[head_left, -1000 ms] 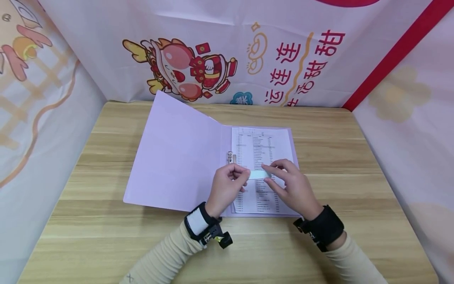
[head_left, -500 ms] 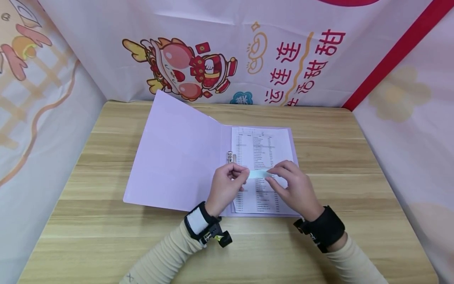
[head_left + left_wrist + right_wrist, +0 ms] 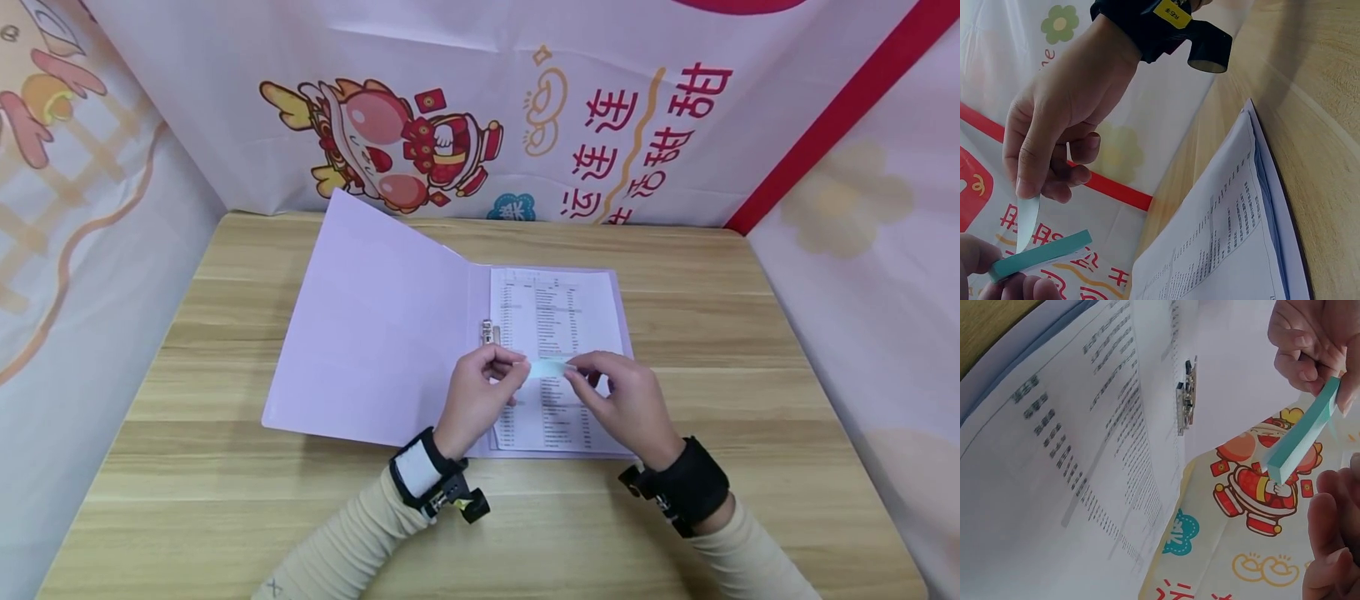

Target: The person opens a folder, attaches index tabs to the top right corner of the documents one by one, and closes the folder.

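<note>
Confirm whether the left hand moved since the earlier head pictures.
No, no visible shift either way: the left hand stays just below the metal clip.

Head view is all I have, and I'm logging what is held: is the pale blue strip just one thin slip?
Observer: No. The left wrist view shows a pad with clear thickness, held in the left hand.
Operator: And what does the right hand pinch?
Observer: A pale leaf; the left wrist view shows it standing at an angle to the pad.
Operator: Is the pad lying on the paper?
Observer: No. Both wrist views show the backdrop through a gap between them.
</note>
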The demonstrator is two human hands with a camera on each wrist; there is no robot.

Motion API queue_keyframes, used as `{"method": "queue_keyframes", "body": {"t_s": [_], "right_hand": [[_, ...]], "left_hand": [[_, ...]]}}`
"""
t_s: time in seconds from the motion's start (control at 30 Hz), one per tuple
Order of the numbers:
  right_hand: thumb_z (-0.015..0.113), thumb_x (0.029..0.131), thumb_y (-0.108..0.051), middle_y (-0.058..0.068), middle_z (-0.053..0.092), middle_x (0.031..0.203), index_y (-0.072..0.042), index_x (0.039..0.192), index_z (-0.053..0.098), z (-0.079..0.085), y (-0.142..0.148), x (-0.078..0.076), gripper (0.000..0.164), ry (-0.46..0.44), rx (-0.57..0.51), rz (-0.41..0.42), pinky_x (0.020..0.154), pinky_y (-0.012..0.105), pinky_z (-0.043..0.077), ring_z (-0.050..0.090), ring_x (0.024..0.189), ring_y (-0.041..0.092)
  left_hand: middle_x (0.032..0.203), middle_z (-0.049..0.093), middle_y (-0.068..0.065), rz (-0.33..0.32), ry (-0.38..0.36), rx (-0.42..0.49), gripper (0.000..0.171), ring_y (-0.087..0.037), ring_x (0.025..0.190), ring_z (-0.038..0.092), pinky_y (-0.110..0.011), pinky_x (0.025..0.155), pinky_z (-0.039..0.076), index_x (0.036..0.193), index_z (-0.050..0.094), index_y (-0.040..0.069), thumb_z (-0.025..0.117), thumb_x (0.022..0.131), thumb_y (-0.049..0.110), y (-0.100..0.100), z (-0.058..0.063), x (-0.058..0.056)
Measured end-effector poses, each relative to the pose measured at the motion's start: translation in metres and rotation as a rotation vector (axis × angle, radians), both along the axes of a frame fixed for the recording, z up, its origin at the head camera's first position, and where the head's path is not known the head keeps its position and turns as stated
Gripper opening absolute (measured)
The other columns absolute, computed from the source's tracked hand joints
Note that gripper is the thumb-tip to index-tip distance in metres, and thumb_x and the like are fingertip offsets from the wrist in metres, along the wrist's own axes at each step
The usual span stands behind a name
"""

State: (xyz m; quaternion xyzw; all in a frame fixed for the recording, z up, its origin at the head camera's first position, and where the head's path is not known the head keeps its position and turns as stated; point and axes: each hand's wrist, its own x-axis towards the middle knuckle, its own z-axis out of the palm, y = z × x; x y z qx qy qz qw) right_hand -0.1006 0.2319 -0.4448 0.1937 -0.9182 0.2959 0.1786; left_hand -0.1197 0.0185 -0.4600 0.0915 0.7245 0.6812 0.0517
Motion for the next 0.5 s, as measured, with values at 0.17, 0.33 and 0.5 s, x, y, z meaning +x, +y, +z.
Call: {"method": "queue_keyframes", "body": {"t_s": [0.17, 0.33, 0.5], "right_hand": [[0.080, 0.088, -0.007, -0.001, 0.072, 0.083, -0.007, 0.097, 0.077, 0.0024, -0.0017, 0.0005, 0.009, -0.031, -0.059, -0.016, 0.056, 0.024, 0.045, 0.056, 0.069, 0.009], [0.079, 0.087, -0.003, 0.001, 0.073, 0.083, -0.005, 0.097, 0.076, 0.0057, -0.0039, 0.0011, 0.010, -0.056, -0.107, -0.022, 0.055, 0.023, 0.046, 0.058, 0.069, 0.009], [0.079, 0.087, -0.001, 0.002, 0.074, 0.083, -0.004, 0.096, 0.076, 0.0084, -0.0056, 0.0019, 0.010, -0.072, -0.145, -0.018, 0.055, 0.021, 0.046, 0.058, 0.068, 0.010]], "left_hand": [[0.095, 0.068, -0.008, -0.024, -0.003, -0.011, 0.016, -0.017, 0.076, 0.063, -0.031, 0.060, 0.060, 0.108, 0.071, 0.003, 0.071, 0.096, 0.014, -0.0007, -0.0006, 0.0006], [0.095, 0.067, -0.010, -0.047, -0.001, -0.006, 0.022, -0.017, 0.079, 0.063, -0.031, 0.061, 0.060, 0.113, 0.070, 0.002, 0.072, 0.096, 0.017, -0.0015, -0.0019, 0.0009], [0.095, 0.065, -0.009, -0.076, 0.020, -0.028, 0.026, -0.016, 0.080, 0.063, -0.030, 0.062, 0.060, 0.118, 0.070, 0.003, 0.071, 0.097, 0.017, -0.0022, -0.0049, 0.0006]]}}
